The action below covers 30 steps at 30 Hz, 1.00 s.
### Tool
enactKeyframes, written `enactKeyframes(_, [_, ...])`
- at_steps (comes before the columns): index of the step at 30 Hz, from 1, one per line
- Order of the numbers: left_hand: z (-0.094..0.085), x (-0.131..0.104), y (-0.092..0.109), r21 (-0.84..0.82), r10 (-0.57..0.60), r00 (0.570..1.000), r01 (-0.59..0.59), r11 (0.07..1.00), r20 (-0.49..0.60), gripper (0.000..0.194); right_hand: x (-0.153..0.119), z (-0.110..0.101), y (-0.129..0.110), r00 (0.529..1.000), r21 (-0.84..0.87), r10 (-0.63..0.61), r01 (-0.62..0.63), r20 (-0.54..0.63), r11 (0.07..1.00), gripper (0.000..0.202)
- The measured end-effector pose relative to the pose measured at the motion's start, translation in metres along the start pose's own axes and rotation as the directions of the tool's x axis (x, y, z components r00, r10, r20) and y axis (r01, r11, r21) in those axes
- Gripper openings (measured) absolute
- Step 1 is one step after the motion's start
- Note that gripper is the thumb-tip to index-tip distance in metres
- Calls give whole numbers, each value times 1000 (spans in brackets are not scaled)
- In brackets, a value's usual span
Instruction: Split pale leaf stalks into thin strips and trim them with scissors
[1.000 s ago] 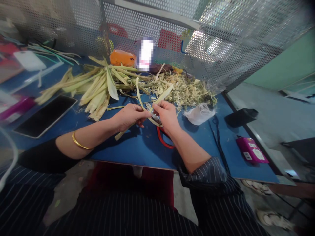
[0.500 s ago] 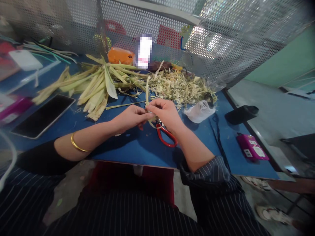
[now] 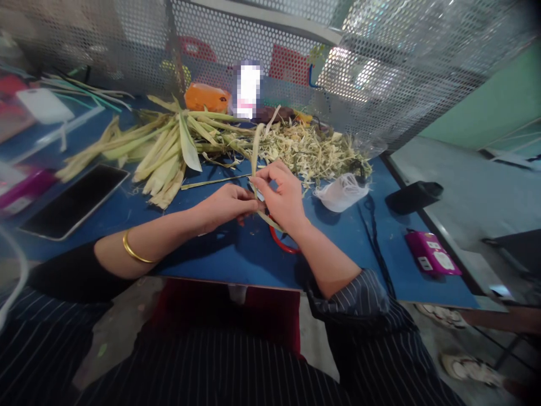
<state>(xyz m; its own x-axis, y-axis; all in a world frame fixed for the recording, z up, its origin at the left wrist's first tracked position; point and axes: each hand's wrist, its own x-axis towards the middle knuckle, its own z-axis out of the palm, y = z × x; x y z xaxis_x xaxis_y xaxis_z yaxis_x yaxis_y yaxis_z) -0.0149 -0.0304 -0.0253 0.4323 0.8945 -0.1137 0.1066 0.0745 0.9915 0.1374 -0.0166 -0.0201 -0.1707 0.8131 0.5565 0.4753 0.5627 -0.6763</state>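
Between my two hands runs a pale green plant strip (image 3: 256,148), one end rising upright and another trailing down toward the right wrist. My left hand (image 3: 230,203) pinches it low, thumb against fingers. My right hand (image 3: 282,192) pinches the same strip just above. Red-handled scissors (image 3: 284,243) lie on the blue table under my right hand, mostly covered by it. A bundle of pale husk-like leaves (image 3: 164,146) lies beyond my left hand. Past my right hand spreads a heap of cut scraps (image 3: 304,146).
A dark-screened tablet or phone (image 3: 76,200) lies at left. White thread (image 3: 344,192), a black cylinder (image 3: 414,197) and a purple pack (image 3: 433,252) are at right. An orange pack (image 3: 207,97) stands before the perforated metal screen (image 3: 262,39).
My right hand has shifted slightly up and now covers more of the scissors. The upright end of the strip has bent over at its top.
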Motion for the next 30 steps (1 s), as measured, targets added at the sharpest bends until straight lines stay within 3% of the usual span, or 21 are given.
enactKeyframes(3, [-3,3,1,-135,-19,994,4,991,-111,17,5,-13,4,989,-125,0,-18,-145,992,26])
enactKeyframes(5, [-6,4,3,-219,-66,984,29,975,-164,16,8,-18,8,984,-144,88,-111,-157,983,36])
enactKeyframes(8, [-8,6,3,-260,-119,979,73,963,-165,18,9,-15,15,949,27,305,-308,83,951,41])
enactKeyframes(11, [-8,6,0,-217,-137,985,111,970,-106,19,5,-3,18,834,326,447,-542,324,775,34])
enactKeyframes(14, [-7,7,-3,-142,-138,987,125,982,-81,25,1,8,20,784,466,528,-620,327,632,30])
enactKeyframes(16, [-7,8,-4,-119,-123,989,112,987,-83,27,-1,13,23,808,470,547,-578,218,666,25])
enactKeyframes(18, [-8,9,-5,-121,-116,989,105,987,-88,27,0,14,26,856,406,507,-502,104,764,21])
enactKeyframes(22, [-11,11,-6,-241,-154,980,122,963,-122,26,2,4,24,974,42,199,-196,-105,980,16])
enactKeyframes(24, [-13,12,-7,-351,-161,978,106,930,-133,27,2,-3,15,979,-138,30,-59,-204,989,17])
enactKeyframes(26, [-15,13,-6,-435,-131,984,65,898,-123,26,-2,-5,5,987,-196,-42,11,-157,980,21])
enactKeyframes(30, [-18,15,-5,-479,-48,989,-26,877,-142,20,-12,6,-5,994,-200,81,-66,68,978,26])
